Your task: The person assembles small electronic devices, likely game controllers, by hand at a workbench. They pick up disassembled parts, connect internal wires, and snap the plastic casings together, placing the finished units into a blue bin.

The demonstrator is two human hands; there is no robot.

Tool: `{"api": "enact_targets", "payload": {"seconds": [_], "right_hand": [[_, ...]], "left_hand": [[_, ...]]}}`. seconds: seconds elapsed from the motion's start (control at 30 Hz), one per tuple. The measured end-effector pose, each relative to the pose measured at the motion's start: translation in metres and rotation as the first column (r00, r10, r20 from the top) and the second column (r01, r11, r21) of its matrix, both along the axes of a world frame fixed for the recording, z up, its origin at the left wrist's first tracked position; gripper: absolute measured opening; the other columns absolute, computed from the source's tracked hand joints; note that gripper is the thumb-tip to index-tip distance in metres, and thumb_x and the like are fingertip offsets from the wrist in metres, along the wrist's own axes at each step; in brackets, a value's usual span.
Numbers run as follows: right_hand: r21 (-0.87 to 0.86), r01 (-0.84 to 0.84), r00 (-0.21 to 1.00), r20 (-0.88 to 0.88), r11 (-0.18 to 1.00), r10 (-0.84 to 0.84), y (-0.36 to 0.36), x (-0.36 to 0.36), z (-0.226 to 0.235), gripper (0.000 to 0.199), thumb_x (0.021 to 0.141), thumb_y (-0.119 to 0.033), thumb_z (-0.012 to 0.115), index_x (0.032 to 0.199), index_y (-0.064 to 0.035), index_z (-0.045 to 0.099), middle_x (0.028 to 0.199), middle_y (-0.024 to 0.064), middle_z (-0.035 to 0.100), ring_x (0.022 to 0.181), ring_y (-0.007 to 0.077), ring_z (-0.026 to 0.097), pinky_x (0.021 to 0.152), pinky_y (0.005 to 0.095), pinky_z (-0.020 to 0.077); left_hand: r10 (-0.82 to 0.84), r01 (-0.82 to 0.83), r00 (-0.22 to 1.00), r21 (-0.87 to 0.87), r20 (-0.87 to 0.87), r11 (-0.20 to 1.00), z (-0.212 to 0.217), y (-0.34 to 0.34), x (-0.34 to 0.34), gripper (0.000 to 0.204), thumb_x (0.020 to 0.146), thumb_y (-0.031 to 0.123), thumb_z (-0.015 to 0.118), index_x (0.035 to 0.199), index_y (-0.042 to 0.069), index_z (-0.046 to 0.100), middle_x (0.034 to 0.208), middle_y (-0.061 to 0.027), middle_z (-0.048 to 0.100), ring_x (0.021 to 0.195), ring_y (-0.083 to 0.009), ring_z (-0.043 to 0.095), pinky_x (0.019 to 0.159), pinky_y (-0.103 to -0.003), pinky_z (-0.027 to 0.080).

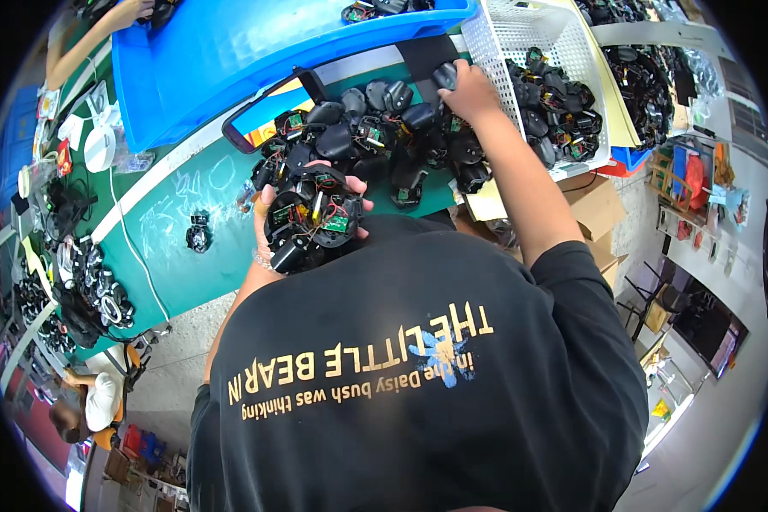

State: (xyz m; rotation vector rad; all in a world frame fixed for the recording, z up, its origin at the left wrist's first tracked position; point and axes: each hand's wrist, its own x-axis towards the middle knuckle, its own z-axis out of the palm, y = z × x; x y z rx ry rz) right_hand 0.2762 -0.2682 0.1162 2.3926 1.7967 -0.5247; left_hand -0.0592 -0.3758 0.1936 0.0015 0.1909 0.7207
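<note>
Black device (314, 218) fills the spread left fingers (356, 184); right fingers (464, 72) clasp dark shell (445, 76).

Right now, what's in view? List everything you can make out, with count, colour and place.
Table: 1, green, beneath the parts
Tray: 1, blue, table's far side
Basket: 1, white, beyond the right hand
Basketed units: uncountable, black with green boards, inside the basket
Piled units: uncountable, mostly black, mid-table
Phone: 1, bright screen, between tray and pile
Loose part: 1, black, left on table
Seated person: 1, white top, lower left
Assembly: 1, black with green boards, left hand
Shell: 1, dark, right hand
Shirt: 1, black, on the wearer
Left hand: 1, bare, around the assembly
Right hand: 1, bare, beside the basket
</note>
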Motion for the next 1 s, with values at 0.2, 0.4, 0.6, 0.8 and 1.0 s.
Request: {"api": "enact_targets", "payload": {"seconds": [0.2, 0.4, 0.6, 0.8, 1.0], "right_hand": [[0.352, -0.374, 0.926, 0.089, 0.858, 0.367, 0.0, -0.008, 0.003, 0.056, 0.075, -0.029, 0.072, 0.122, -0.0093, 0.05, 0.119, 0.0165, 0.054, 0.115, 0.0336, 0.051, 0.094, 0.0436, 0.0446], [0.351, -0.619, 0.724, -0.09, 0.702, 0.683, 0.002, -0.048, 0.009, 0.043, 0.074, -0.019, 0.07, 0.114, -0.0106, 0.056, 0.115, 0.0103, 0.058, 0.108, 0.0308, 0.055, 0.091, 0.0436, 0.0424], [0.496, -0.524, 0.7, -0.212, 0.693, 0.681, 0.017, -0.046, -0.004, 0.029, 0.077, -0.017, 0.069, 0.099, -0.0062, 0.055, 0.085, 0.0099, 0.06, 0.082, 0.028, 0.062, 0.068, 0.0356, 0.0475], [0.028, -0.131, 0.338, -0.939, 0.991, 0.071, 0.006, -0.045, 0.07, 0.023, 0.088, -0.019, 0.064, 0.097, -0.0026, 0.052, 0.086, 0.0003, 0.054, 0.078, 0.0089, 0.053, 0.07, 0.0227, 0.0425], [-0.081, -0.226, -0.636, -0.743, 0.971, -0.211, -0.034, -0.084, 0.132, 0.032, 0.092, -0.033, 0.056, 0.101, -0.0021, 0.052, 0.095, 0.0065, 0.053, 0.083, 0.0141, 0.055, 0.076, 0.0314, 0.0504]], "left_hand": [[-0.009, 0.01, 0.999, 0.025, -0.032, 1.0, -0.003, 0.001, -0.012, 0.075, 0.082, 0.065, 0.054, 0.139, 0.018, 0.04, 0.133, -0.0303, 0.037, 0.118, -0.0484, 0.045, 0.087, -0.066, 0.045], [-0.003, -0.006, 0.992, -0.072, -0.124, 0.997, 0.008, 0.003, -0.013, 0.081, 0.076, 0.065, 0.059, 0.134, 0.012, 0.041, 0.126, -0.0299, 0.046, 0.115, -0.0456, 0.05, 0.087, -0.061, 0.048], [0.025, -0.028, 0.996, -0.031, -0.09, 0.999, 0.005, 0.002, -0.018, 0.079, 0.078, 0.066, 0.057, 0.137, 0.016, 0.04, 0.13, -0.0303, 0.042, 0.116, -0.048, 0.047, 0.087, -0.063, 0.046], [0.029, -0.028, 0.996, 0.013, -0.081, 1.0, -0.002, 0.007, -0.022, 0.079, 0.079, 0.067, 0.054, 0.138, 0.017, 0.039, 0.132, -0.0305, 0.04, 0.117, -0.0494, 0.045, 0.087, -0.066, 0.045], [-0.015, 0.011, 0.994, -0.039, -0.105, 0.999, 0.011, 0.013, -0.006, 0.079, 0.077, 0.062, 0.06, 0.134, 0.011, 0.042, 0.13, -0.0302, 0.045, 0.118, -0.0474, 0.048, 0.088, -0.062, 0.047]]}}
